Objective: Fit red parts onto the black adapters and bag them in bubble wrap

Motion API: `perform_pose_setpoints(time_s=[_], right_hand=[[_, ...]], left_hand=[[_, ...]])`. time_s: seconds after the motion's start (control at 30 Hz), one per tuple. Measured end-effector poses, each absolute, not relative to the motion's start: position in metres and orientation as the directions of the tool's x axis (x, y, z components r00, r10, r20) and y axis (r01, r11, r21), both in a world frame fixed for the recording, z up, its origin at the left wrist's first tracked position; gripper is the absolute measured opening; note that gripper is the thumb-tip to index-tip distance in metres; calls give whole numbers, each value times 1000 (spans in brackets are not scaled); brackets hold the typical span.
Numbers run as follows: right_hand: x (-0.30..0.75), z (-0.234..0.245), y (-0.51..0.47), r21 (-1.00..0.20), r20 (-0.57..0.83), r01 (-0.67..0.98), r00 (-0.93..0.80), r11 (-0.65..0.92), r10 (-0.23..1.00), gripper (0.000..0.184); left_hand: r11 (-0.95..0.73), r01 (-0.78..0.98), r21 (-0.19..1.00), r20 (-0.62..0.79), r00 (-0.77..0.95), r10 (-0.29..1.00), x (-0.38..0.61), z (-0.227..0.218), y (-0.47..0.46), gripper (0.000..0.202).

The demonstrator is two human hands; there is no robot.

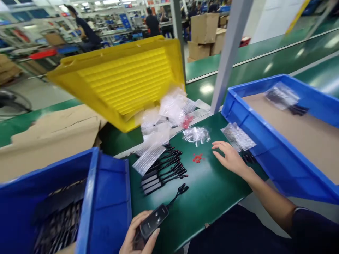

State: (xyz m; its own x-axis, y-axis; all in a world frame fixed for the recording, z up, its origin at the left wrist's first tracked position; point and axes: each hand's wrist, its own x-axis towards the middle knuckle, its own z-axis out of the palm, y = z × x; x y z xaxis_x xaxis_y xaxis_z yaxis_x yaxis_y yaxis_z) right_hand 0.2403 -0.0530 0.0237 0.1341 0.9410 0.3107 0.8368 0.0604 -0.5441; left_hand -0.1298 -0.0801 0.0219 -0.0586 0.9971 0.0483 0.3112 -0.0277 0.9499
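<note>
My left hand (132, 234), at the bottom of the view, is closed around a small black box-shaped device (154, 220) with a short cable (176, 195) ending in connectors. My right hand (230, 158) hovers over the green table with fingers apart and nothing in them. Small red caps (197, 158) lie just left of it, and a pile of clear plastic pieces (196, 135) sits beyond them. A row of similar black devices (152, 183) with cables lies between my hands. Bubble-wrap sleeves (149, 158) partly cover that row.
On the left a blue bin (92, 197) holds many black devices. A larger blue bin (265, 141) on the right contains a wrapped item (283, 96); another bubble-wrapped bundle (238, 137) lies beside it. Behind stand a tilted yellow tray (124, 81) and a grey post (230, 49).
</note>
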Motion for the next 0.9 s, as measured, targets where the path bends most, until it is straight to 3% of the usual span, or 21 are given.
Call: perform_pose_setpoints(time_s=[0.07,0.13,0.23,0.33,0.43,0.67,0.9], right_hand=[[212,36,-56,-639,283,741,-19,203,959,14],[182,47,-60,-705,297,629,-158,328,942,14],[144,64,-67,-744,389,434,-337,509,857,14],[119,78,-72,-702,501,300,-435,645,748,16],[107,86,-73,-627,560,300,-468,719,683,20],[107,90,-78,-545,585,352,-490,761,646,22],[107,89,-84,-577,589,336,-460,744,664,24]], left_hand=[[-33,17,999,35,-158,987,-121,34,-85,36],[-39,-225,974,-11,-213,977,-110,40,-89,39],[-4,-387,922,-66,-167,984,-92,46,-95,40],[50,-421,906,-86,-67,994,-78,48,-104,41],[79,-438,896,-102,-31,994,-71,47,-114,39],[118,-414,903,-180,-113,977,-66,41,-124,40],[112,-334,936,-137,-52,989,-70,44,-125,39]])
